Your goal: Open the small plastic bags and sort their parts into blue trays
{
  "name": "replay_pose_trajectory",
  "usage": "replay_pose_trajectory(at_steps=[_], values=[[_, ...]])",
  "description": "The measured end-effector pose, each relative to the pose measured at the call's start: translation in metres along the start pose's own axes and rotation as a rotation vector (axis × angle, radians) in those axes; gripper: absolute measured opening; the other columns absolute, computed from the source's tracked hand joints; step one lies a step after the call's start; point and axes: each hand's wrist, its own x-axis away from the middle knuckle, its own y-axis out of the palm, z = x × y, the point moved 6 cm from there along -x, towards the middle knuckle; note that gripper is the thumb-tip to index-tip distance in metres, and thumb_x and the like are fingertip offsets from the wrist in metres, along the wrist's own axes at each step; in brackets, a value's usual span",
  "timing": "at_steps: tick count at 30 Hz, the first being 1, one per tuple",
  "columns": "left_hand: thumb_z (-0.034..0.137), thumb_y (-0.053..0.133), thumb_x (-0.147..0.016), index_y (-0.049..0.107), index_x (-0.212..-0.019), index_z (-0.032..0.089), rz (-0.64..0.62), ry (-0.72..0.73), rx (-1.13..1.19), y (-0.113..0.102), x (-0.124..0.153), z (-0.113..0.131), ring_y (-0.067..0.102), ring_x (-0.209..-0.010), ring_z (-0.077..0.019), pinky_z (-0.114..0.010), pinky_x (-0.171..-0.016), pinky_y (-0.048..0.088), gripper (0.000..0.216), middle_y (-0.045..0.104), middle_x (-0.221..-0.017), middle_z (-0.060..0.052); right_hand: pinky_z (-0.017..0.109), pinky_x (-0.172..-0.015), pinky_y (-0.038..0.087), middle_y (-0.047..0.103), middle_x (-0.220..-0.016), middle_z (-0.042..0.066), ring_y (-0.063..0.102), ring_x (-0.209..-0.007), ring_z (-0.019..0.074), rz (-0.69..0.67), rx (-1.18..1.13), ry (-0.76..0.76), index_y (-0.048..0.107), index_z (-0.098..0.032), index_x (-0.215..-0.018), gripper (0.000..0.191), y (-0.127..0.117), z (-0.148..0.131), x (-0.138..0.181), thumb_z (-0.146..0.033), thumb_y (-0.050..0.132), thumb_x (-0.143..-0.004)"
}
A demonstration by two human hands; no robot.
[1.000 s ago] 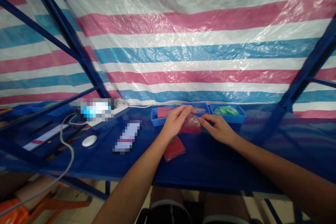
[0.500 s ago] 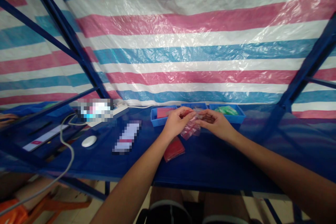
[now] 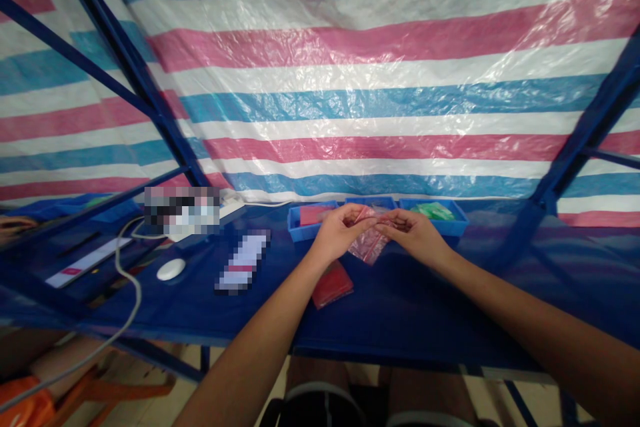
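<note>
A clear plastic bag with a reddish tint (image 3: 369,247) is pinched between my two hands above the blue table. My left hand (image 3: 341,232) is closed on its left side, the thumb pointing right. From the other side my right hand (image 3: 414,233) grips it, thumb and fingertips almost meeting the left ones. Below my left wrist a red flat packet (image 3: 332,285) lies on the table. Behind the hands stand a blue bin with red pieces (image 3: 296,232), a middle blue bin (image 3: 373,201) partly hidden, and a bin with green packets (image 3: 459,221).
A phone (image 3: 244,260), blurred out, and a white mouse-shaped object (image 3: 171,269) lie to the left. Farther left are a power strip (image 3: 233,208) and a white cable (image 3: 131,280). A striped tarp (image 3: 370,100) hangs behind, between blue metal posts.
The bag has been turned and spread a little flatter between my fingers. My hands have come slightly closer together; the packet and bins stay where they were.
</note>
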Motion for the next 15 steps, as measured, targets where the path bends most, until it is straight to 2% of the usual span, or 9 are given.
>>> replay_pose_trajectory(at_steps=[5, 11, 15], values=[[0.052, 0.083, -0.085, 0.074, -0.111, 0.014, -0.081, -0.011, -0.011, 0.003, -0.001, -0.001, 0.072, -0.088, -0.0189, -0.029, -0.079, 0.056, 0.047, 0.078, -0.105, -0.008, 0.036, -0.072, 0.06, 0.079, -0.08, 0.002, 0.071, -0.069, 0.0203, 0.082, -0.052, 0.043, 0.078, -0.023, -0.091, 0.042, -0.006, 0.001, -0.002, -0.059, 0.09, -0.075], [0.046, 0.09, -0.077, 0.074, -0.113, 0.014, -0.071, -0.077, 0.032, -0.002, -0.003, -0.014, 0.073, -0.086, -0.0193, -0.031, -0.081, 0.057, 0.05, 0.079, -0.103, -0.008, 0.034, -0.07, 0.06, 0.077, -0.079, 0.001, 0.068, -0.067, 0.0175, 0.156, -0.149, 0.08, 0.077, -0.022, -0.089, 0.042, -0.011, 0.005, -0.003, -0.058, 0.092, -0.073], [0.044, 0.091, -0.076, 0.074, -0.109, 0.014, -0.029, -0.068, -0.016, -0.008, -0.006, -0.016, 0.073, -0.087, -0.0193, -0.031, -0.082, 0.057, 0.048, 0.08, -0.101, -0.007, 0.034, -0.073, 0.062, 0.078, -0.088, 0.003, 0.07, -0.073, 0.0187, 0.188, -0.185, 0.093, 0.075, -0.022, -0.09, 0.043, -0.016, 0.01, -0.004, -0.059, 0.089, -0.076]])
